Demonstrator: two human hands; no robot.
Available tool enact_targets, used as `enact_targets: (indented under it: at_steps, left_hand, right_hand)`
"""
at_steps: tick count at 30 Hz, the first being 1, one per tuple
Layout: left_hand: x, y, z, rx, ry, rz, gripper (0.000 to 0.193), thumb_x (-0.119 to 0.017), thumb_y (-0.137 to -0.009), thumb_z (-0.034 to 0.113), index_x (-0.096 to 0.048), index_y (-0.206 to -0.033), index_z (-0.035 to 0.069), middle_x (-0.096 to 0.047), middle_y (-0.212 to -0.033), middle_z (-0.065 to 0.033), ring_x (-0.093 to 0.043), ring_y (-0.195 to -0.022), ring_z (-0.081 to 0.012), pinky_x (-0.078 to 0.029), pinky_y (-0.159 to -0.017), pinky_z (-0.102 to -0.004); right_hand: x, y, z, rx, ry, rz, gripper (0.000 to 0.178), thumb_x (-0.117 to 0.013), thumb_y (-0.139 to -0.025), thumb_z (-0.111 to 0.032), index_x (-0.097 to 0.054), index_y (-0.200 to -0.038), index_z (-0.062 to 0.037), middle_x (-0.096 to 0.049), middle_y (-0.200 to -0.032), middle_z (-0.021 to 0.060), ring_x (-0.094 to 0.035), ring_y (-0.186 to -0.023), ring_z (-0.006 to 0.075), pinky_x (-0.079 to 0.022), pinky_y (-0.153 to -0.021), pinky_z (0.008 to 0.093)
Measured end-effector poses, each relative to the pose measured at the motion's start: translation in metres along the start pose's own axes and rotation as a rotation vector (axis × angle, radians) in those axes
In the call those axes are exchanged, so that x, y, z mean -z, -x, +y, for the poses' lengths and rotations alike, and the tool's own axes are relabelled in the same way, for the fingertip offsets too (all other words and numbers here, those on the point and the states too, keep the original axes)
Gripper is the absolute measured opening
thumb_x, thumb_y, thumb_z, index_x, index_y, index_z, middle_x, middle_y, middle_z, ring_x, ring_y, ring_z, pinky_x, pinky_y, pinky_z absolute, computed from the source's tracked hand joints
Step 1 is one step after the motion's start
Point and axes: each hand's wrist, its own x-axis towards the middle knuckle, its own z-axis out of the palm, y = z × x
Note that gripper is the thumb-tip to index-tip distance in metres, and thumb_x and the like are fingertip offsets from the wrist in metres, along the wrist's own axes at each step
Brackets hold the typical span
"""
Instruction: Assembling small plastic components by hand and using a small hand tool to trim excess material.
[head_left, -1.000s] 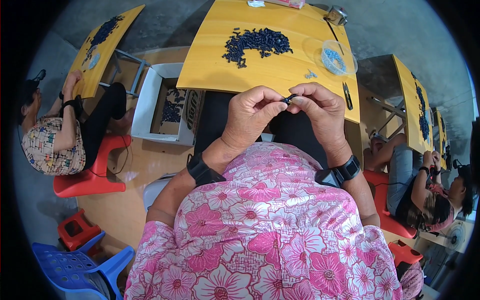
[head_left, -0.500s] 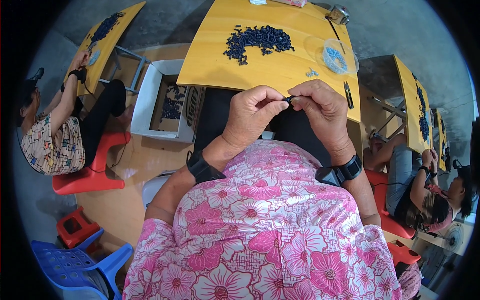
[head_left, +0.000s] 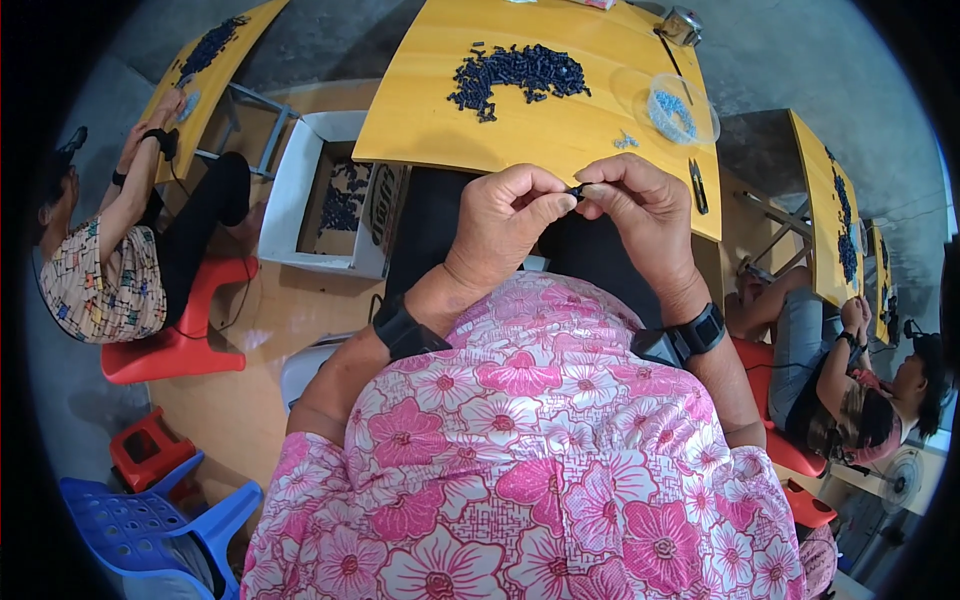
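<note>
My left hand [head_left: 505, 222] and my right hand [head_left: 640, 210] meet in front of the table's near edge. Between their pinched fingertips is a small black cylindrical part [head_left: 576, 192], gripped from both sides and mostly covered by the fingers. Beyond them, a pile of similar small black parts [head_left: 530, 72] lies on the yellow table [head_left: 420, 120]. A clear round tub [head_left: 712, 122] holding small light-blue pieces [head_left: 672, 116] stands at the right of the table, and a few loose light-blue pieces [head_left: 626, 140] lie just left of it.
Black-handled snips [head_left: 698, 186] lie by the table's right edge, below a metal tin [head_left: 682, 26]. A white cardboard box [head_left: 290, 190] with black parts inside stands on the floor at left. Other people sit at tables on the left [head_left: 110, 280] and right [head_left: 850, 400].
Both hands stay pinched on the black part, with only slight shifts of the fingers. The view has moved a little. At left, the other person's hands have shifted slightly upward.
</note>
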Motion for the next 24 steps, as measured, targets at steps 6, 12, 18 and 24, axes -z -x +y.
enact_targets:
  at_steps: [6, 12, 18, 24]
  left_hand:
    - [-0.0008, -0.0019, 0.003, 0.014, 0.033, 0.002, 0.007, -0.066, -0.084, 0.006, -0.064, -0.086, 0.0, -0.064, -0.076, 0.0004, -0.055, -0.07, -0.0035, -0.045, -0.063, -0.0188]
    - [0.0, -0.0032, 0.0044, 0.035, 0.042, 0.01, 0.006, -0.066, -0.084, 0.005, -0.065, -0.087, -0.001, -0.064, -0.077, 0.0005, -0.055, -0.071, -0.0031, -0.045, -0.063, -0.0186]
    - [0.0039, -0.0024, 0.0014, 0.072, 0.032, 0.007, 0.007, -0.066, -0.085, 0.006, -0.065, -0.087, 0.0, -0.064, -0.078, 0.0004, -0.055, -0.071, -0.0031, -0.046, -0.063, -0.0184]
    - [0.0031, -0.0025, 0.001, 0.0, 0.01, -0.006, 0.007, -0.067, -0.085, 0.006, -0.065, -0.088, 0.0, -0.064, -0.078, 0.0001, -0.055, -0.072, -0.0036, -0.046, -0.065, -0.0187]
  right_hand:
    - [0.0019, -0.0015, -0.0007, -0.031, -0.076, -0.026, 0.015, -0.058, -0.084, 0.005, -0.067, -0.095, 0.0015, -0.063, -0.083, 0.0041, -0.061, -0.071, 0.0096, -0.049, -0.067, 0.0221]
    - [0.003, -0.0015, 0.0001, -0.028, -0.076, -0.017, 0.014, -0.058, -0.084, 0.002, -0.067, -0.096, 0.002, -0.064, -0.082, 0.0041, -0.061, -0.071, 0.0091, -0.05, -0.067, 0.0225]
    - [0.0042, -0.0031, -0.0006, -0.167, -0.132, 0.0, 0.012, -0.061, -0.084, -0.001, -0.068, -0.093, 0.0023, -0.066, -0.078, 0.0049, -0.061, -0.069, 0.0097, -0.05, -0.067, 0.0227]
    - [0.0054, -0.0042, -0.0022, -0.175, -0.113, -0.047, 0.012, -0.06, -0.084, -0.001, -0.067, -0.093, 0.0016, -0.066, -0.08, 0.0049, -0.062, -0.072, 0.0102, -0.05, -0.069, 0.0229]
